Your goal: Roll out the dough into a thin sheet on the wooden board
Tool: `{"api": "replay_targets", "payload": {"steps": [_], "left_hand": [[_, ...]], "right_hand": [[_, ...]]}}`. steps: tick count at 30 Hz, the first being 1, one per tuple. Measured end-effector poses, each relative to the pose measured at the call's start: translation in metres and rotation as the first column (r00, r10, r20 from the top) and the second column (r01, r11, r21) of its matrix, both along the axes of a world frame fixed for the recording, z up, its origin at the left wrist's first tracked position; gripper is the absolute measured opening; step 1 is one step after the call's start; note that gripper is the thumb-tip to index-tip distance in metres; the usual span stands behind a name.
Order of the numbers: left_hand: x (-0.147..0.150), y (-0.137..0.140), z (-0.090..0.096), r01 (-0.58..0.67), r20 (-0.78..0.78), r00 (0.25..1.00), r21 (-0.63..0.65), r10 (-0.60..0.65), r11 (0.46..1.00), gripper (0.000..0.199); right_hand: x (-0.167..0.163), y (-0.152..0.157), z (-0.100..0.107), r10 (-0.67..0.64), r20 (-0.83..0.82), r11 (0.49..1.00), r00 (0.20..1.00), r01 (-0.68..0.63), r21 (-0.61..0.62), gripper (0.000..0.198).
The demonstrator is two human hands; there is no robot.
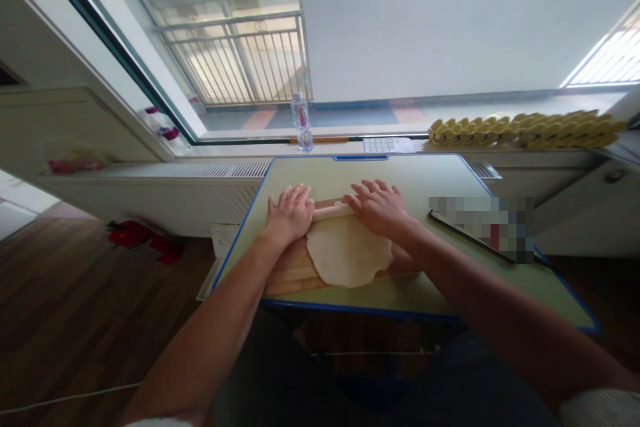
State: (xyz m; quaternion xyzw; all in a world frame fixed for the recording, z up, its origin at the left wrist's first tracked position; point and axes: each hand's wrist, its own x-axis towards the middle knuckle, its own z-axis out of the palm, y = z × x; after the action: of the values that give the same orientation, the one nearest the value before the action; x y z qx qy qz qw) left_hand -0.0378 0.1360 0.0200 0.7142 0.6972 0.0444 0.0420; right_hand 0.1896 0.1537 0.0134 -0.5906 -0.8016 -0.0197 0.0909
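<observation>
The dough sheet (350,253) lies between the person's forearms, spread on a wooden board (295,273) that rests on the bench (310,173). Along the dough sheet's far edge runs a pale roll (333,212), its long axis crosswise to the person, with the right end slightly farther off than the left. It reads as a rolling pin with a lip of dough over it, though a rolled edge of the sheet alone cannot be ruled out. Nearly all of the dough sheet lies flat on the near side of the roll.

The left hand (291,213) is set at the dough sheet's far left corner, the right hand (379,205) at its far right corner. Both are about equally near; the right covers more of the sheet. Each grip is apart rather than clamped: palms down, fingers extended forward past the roll, none seen curling around it. The hands seem to press on the two ends of the roll, leaving its middle bare between them; what lies beneath the palms is hidden.

Well to the right of the dough sheet, past the right forearm, a dark-edged flat object (473,236) stands on the bench, mostly masked by pixelation. Well beyond the dough sheet, by the window, stands a clear bottle (301,123).
</observation>
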Motion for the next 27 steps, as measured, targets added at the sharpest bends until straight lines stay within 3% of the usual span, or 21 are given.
{"api": "replay_targets", "payload": {"steps": [4, 11, 14, 20, 24, 27], "left_hand": [[-0.002, 0.009, 0.001, -0.005, 0.004, 1.0, -0.038, 0.005, 0.999, 0.062], [0.003, -0.039, -0.007, 0.045, -0.012, 0.999, 0.07, -0.045, 0.997, 0.062], [0.005, -0.047, -0.008, 0.065, -0.032, 0.998, 0.092, -0.063, 0.994, 0.062], [0.001, -0.005, -0.002, 0.0, 0.007, 1.0, -0.006, 0.0, 1.0, 0.062], [-0.003, 0.026, 0.001, -0.018, 0.025, 0.999, -0.07, 0.02, 0.997, 0.063], [-0.003, 0.033, 0.001, -0.016, 0.026, 1.0, -0.077, 0.018, 0.997, 0.062]], "right_hand": [[-0.005, 0.005, 0.0, -0.028, -0.002, 0.999, 1.0, 0.028, 0.024, 0.06], [0.003, -0.041, -0.008, -0.028, -0.041, 0.998, 0.999, 0.03, 0.047, 0.071], [0.005, -0.047, -0.009, -0.03, -0.038, 0.999, 0.999, 0.031, 0.031, 0.072], [-0.005, -0.012, 0.002, -0.056, -0.028, 0.996, 0.998, 0.054, -0.068, 0.071], [-0.014, 0.015, 0.005, -0.073, -0.031, 0.995, 0.997, 0.071, -0.064, 0.065], [-0.016, 0.021, 0.005, -0.08, -0.041, 0.996, 0.996, 0.077, -0.052, 0.063]]}}
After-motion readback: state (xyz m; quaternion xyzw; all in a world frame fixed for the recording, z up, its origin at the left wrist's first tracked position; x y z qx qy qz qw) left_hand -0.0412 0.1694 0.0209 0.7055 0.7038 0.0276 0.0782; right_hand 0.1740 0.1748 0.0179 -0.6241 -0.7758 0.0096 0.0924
